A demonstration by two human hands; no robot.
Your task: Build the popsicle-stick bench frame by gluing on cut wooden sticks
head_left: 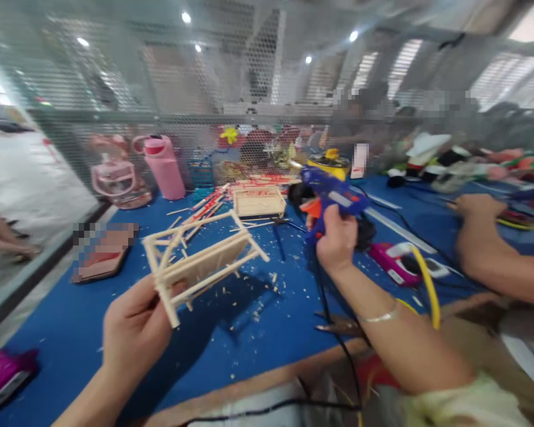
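My left hand (136,320) grips one end of a small frame of pale wooden sticks (204,259), tilted and held above the blue tabletop. Its fingers close round the frame's near-left corner. In my right hand (337,240) is a blue glue gun (336,193), its nozzle pointing up and to the left and its cord hanging below. The gun is apart from the stick frame. Behind the frame, a second small wooden piece (258,203) with a flat base lies on the table. Dark-handled pliers (285,228) rest between the two hands.
Loose sticks (209,204) and wood scraps cover the middle. Pink bottle (164,167), clear jug (119,178) and phone (107,252) stand or lie left. A purple power strip (396,264) with a yellow cord lies right, near another person's arm (485,246). Another pair of pliers (338,325) lies at the front edge.
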